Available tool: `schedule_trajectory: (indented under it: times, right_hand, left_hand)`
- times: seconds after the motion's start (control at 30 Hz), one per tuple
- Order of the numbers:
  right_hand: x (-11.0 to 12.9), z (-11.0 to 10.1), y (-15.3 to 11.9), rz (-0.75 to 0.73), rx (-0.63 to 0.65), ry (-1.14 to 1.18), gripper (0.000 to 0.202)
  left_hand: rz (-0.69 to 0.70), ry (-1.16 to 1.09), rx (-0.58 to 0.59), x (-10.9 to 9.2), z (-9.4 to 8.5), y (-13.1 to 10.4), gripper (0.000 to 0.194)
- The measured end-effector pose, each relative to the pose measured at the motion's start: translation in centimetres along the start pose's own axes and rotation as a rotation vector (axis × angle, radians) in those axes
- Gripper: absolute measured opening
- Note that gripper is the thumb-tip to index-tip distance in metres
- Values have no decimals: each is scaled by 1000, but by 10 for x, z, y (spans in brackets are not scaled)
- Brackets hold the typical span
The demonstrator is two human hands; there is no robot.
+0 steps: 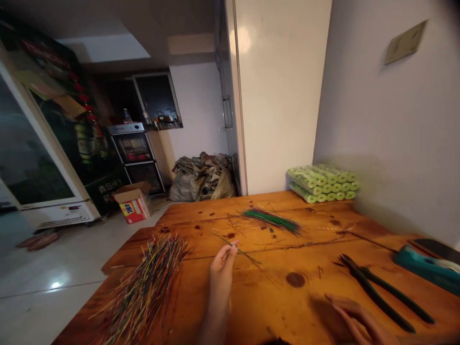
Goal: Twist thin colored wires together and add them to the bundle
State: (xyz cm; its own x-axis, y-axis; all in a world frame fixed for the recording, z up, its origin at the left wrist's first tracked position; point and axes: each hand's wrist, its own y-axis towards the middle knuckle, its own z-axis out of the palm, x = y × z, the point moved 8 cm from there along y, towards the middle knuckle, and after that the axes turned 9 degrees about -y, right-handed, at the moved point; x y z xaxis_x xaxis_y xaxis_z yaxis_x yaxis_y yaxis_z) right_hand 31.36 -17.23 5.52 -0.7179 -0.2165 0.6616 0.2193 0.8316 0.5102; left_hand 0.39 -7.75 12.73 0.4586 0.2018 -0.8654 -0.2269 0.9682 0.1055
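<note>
Near the middle of the wooden table [258, 297], my left hand [224, 258] pinches a thin green wire [247, 257] between thumb and fingers. My right hand [354, 314] is low at the right, slightly blurred, just left of the pliers; its fingers are partly spread with nothing visible between them. A large loose pile of multicoloured wires [147, 287] lies to the left of my left hand. Beyond my hands rests a smaller bundle of mostly green wires [271, 220].
Black-handled pliers [381, 292] and a teal tape dispenser [424, 269] lie at the right. Green-wrapped rolls [323, 183] are stacked at the back right by the wall. Short wire scraps dot the table. A cardboard box [134, 203] and grey sacks [203, 177] sit on the floor beyond.
</note>
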Motion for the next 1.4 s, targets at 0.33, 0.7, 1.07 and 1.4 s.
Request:
schedule_trajectory:
  times: [0.33,0.7,1.07,1.4]
  right_hand:
    - [101,128,121,261,134,896,29]
    - [93,234,123,171,334,933,27]
    - [70,256,118,407,729,1034,30]
    - [67,243,107,411,1034,946,18]
  left_hand:
    - [47,141,102,23,-11,46,28]
    - [-83,-41,114,84,-35,96,21]
    - [-272,81,196,118,-45,102,18]
    - [-256,210,405,116,-30,93,9]
